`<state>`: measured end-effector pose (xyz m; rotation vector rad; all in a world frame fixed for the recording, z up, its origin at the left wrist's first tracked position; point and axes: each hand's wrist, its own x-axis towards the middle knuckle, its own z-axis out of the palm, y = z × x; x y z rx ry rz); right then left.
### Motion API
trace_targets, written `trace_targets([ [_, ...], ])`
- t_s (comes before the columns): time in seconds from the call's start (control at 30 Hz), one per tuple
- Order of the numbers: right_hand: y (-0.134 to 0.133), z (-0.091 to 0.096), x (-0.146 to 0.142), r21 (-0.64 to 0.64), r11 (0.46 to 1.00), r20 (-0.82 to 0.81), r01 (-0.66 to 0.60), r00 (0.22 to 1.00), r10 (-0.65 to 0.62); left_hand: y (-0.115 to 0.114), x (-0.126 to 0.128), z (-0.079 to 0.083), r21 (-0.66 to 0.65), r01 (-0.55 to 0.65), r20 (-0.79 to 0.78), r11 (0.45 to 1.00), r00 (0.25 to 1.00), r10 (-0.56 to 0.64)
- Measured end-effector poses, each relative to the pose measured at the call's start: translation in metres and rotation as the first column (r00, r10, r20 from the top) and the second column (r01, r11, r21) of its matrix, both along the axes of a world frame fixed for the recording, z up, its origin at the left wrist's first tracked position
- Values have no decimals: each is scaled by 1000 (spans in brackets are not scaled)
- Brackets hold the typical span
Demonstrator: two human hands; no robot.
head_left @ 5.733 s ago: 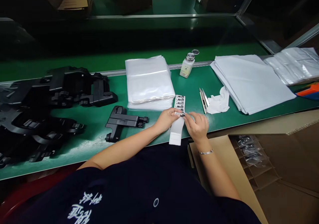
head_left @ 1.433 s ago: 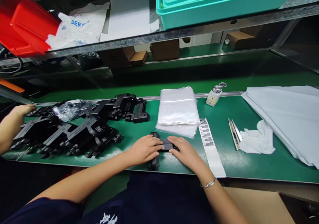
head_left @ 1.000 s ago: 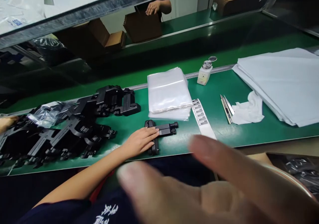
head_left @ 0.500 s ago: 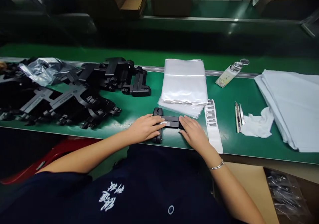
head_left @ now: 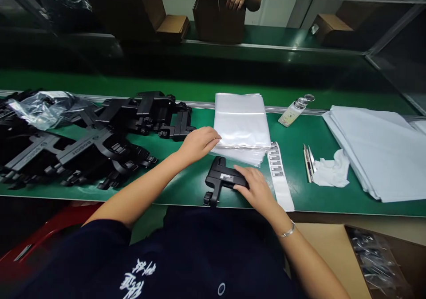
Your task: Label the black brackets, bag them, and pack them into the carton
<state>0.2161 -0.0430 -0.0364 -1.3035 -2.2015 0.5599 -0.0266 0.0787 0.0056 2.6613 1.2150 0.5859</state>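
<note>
Two hands are shown over the worktop (head_left: 183,188) in the head view. The black bracket (head_left: 214,175) is grasped at its right end by the right hand (head_left: 258,192), thumb on the near side, with a white label (head_left: 226,177) facing up. The left corner of the clear bag stack (head_left: 241,119) is met by the left hand (head_left: 199,143); whether anything is pinched in that grip cannot be told. The step in hand is judged to be a reach for a bag, and one bag parted from the pile seems called for. Little room is left between the bracket and the worktop's near edge; the right side is bordered by the label strip (head_left: 282,188), while bare green is left open towards the heaped brackets (head_left: 80,150)
</note>
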Motion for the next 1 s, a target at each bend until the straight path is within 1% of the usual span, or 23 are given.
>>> trace_targets([
  [0.1,-18,13,23,51,986,-145,157,978,-148,31,35,-6,-108,105,-132,989,984,-119],
  [0.17,-26,23,35,135,951,-164,278,953,-255,39,52,-12,-180,157,-177,971,966,-189],
  [0.2,-28,27,40,191,924,-149,331,940,-306,39,58,-14,-204,169,-161,964,966,-203],
  [0.23,-30,29,44,249,893,-123,373,927,-353,36,60,-15,-218,169,-111,961,974,-196],
  [0.3,-32,33,50,343,840,-74,420,904,-421,22,60,-12,-270,153,73,951,988,-138],
  [0.33,-33,33,52,371,825,-62,426,898,-436,12,59,-9,-337,169,177,926,978,-114],
  [0.37,-33,33,54,389,817,-59,426,896,-439,2,58,-6,-426,211,270,880,958,-99],
  [0.43,-34,34,55,417,817,-63,398,910,-411,-20,60,0,-581,335,415,742,906,-84],
  [0.47,-34,35,56,432,822,-59,371,921,-384,-29,61,3,-620,386,468,683,881,-73],
  [0.5,-34,35,56,447,828,-53,338,934,-352,-38,64,5,-629,416,509,657,859,-56],
  [0.57,-34,37,56,465,846,-48,262,961,-271,-50,68,8,-609,419,551,674,834,-21],
  [0.67,-35,40,58,447,875,-66,185,983,-174,-58,68,10,-587,389,534,710,845,-21],
  [0.73,-35,40,59,406,897,-65,178,984,-166,-58,66,9,-578,348,493,738,870,-24],
  [0.77,-36,40,60,375,908,-71,189,982,-176,-56,64,9,-580,334,472,743,881,-28],
  [0.8,-37,40,60,332,918,-97,215,976,-194,-53,63,10,-591,333,453,734,891,-39],
  [0.83,-37,40,61,271,928,-147,255,964,-221,-46,62,10,-609,339,435,717,899,-57],
  [0.87,-38,40,61,183,936,-221,302,940,-260,-38,61,11,-619,339,410,708,909,-76],
  [0.9,-38,39,62,66,936,-308,345,900,-310,-26,60,12,-610,312,369,728,925,-87],
  [0.93,-38,39,62,-69,926,-398,370,841,-366,-13,61,12,-572,251,303,781,949,-83],
  [0.97,-38,38,62,-205,907,-479,368,770,-421,2,62,11,-499,164,215,851,975,-62],
  [1.0,-37,37,62,-325,884,-548,336,695,-466,16,64,9,-402,73,113,913,993,-30],
])
